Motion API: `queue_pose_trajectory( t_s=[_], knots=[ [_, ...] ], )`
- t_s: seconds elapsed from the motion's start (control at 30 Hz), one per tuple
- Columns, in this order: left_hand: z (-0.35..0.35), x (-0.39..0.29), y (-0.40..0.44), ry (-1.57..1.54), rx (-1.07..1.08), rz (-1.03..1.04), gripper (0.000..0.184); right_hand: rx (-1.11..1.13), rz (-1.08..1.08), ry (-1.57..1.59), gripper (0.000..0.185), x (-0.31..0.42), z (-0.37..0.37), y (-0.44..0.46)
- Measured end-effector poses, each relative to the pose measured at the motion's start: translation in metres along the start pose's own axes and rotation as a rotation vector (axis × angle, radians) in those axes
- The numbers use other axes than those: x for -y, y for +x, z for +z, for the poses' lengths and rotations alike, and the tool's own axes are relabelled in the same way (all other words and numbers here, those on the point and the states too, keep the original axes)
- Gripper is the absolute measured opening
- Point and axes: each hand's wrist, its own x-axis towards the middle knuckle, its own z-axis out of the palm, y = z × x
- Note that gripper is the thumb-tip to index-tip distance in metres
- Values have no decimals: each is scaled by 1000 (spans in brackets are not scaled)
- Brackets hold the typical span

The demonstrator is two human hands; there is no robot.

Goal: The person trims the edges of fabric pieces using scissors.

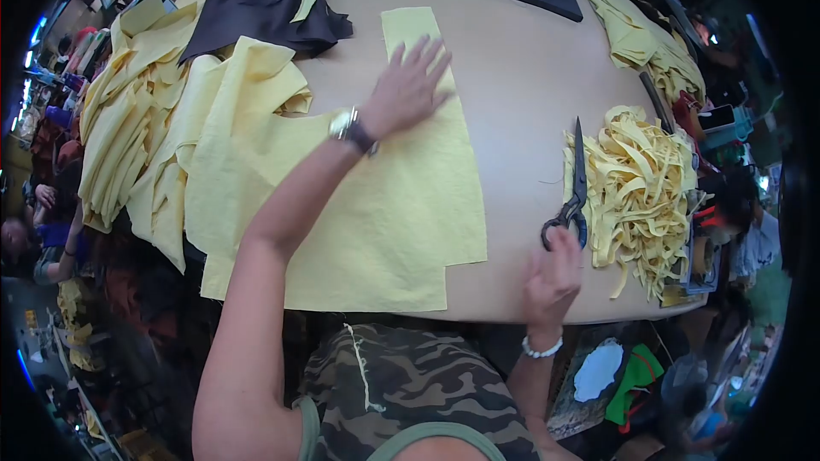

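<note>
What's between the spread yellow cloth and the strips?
In the head view: the scissors, your right hand at their handles, a thin thread and otherwise bare table.

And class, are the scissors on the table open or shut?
Shut: the scissors taper to one tip, with no gap showing between the blades.

The big flat pale yellow panel looks like plain matt cloth, slightly wrinkly, and the tangled pale yellow strips seem like the same soft matt fabric. Long dark scissors are metal, pretty dull, tbh. Smooth beige worktop, and that dark purplish folded piece looks like cloth too.
</note>
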Motion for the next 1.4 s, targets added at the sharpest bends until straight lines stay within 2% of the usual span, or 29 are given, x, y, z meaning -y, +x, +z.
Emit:
queue_pose_trajectory(
  t_s=[0.07,0.1,0.17,0.2,0.27,0.37,0.43,0.5,0.53,0.57,0.6,0.67,0.73,0.8,0.93,1.03,1.13,1.4],
  knots=[
    [-17,-24,-41,-104,14,9,60,-48,153,-56,29,-15,4,7],
    [-23,-31,-60,-165,47,-17,61,-30,146,-108,28,-22,6,8],
    [-22,-34,-96,-198,165,-162,62,9,133,-216,27,-30,11,7],
    [-22,-33,-107,-212,222,-238,62,24,214,-197,25,-27,11,10],
    [-22,-30,-113,-199,249,-256,63,51,380,-161,22,-20,9,18],
    [-24,-38,-109,-118,227,-247,63,179,443,-315,15,-36,5,34],
    [-29,-49,-107,-46,199,-237,63,309,667,86,11,-55,-5,43],
    [-50,-71,-106,-217,163,-107,62,416,813,420,9,-57,-23,40],
    [-59,-86,-109,-311,151,-41,62,417,782,502,8,-55,-28,28],
    [-62,-99,-113,-411,79,20,54,410,750,584,9,-49,-32,15],
    [-61,-109,-117,-444,128,50,51,397,709,672,9,-42,-34,5],
    [-60,-126,-126,-500,232,109,46,536,812,813,16,-15,-47,-13],
    [-50,-134,-132,-523,175,81,41,606,793,841,17,-1,-48,-37],
    [-47,-134,-132,-464,148,89,40,679,881,928,17,16,-52,-53],
    [-62,-133,-132,-526,132,92,35,815,975,822,20,28,-65,-81],
    [-60,-135,-135,-524,80,140,31,807,1014,798,24,31,-79,-99],
    [-53,-146,-139,-548,39,136,28,859,936,815,26,32,-98,-108],
    [-49,-153,-139,-550,-27,88,23,914,995,935,29,41,-103,-94]
  ],
)
